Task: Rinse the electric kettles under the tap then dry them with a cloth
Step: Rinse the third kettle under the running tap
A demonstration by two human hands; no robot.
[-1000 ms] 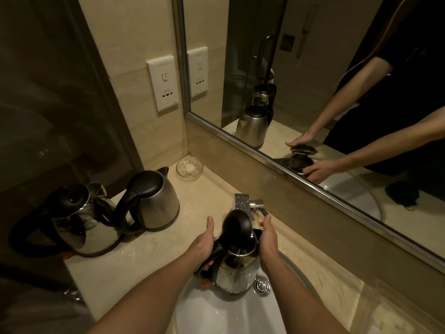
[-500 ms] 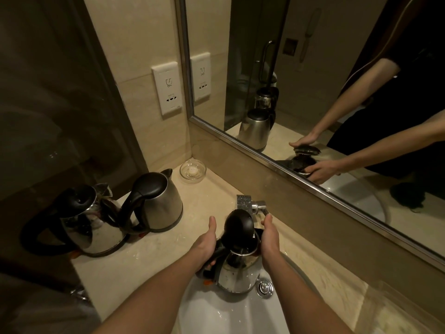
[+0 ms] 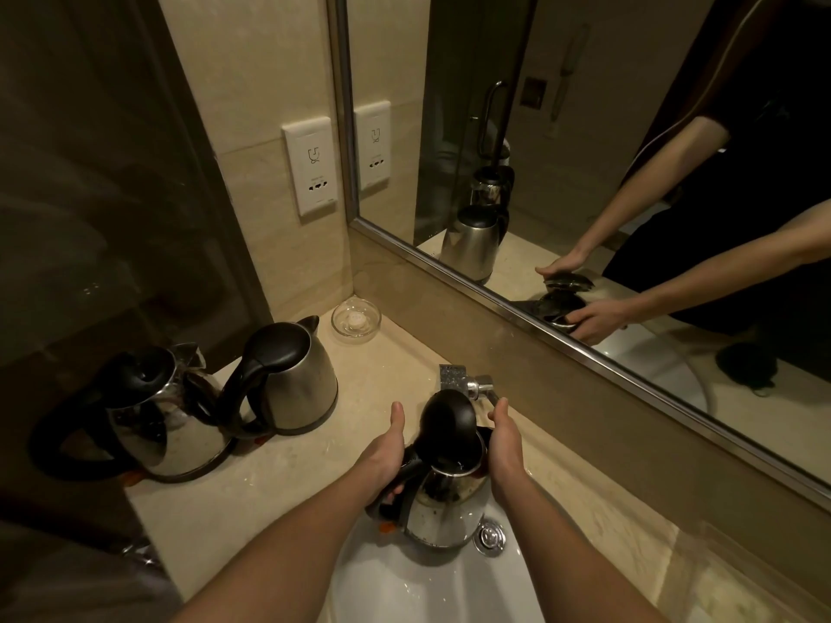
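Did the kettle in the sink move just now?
No. The kettle is in the same spot as before, just below the tap and left of the drain plug.

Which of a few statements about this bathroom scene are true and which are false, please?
1. The kettle held over the sink has its lid open. True.
2. The left hand grips that kettle's handle. True.
3. Three kettles stand beside the sink. False: two stand on the counter, a matte kettle and a shiny kettle, side by side at the left.
4. The small bowl lies in the sink. False: the glass dish sits on the counter, in the corner by the mirror.
5. The right hand holds a cloth. False: the right hand holds the kettle's side; no cloth is in view.
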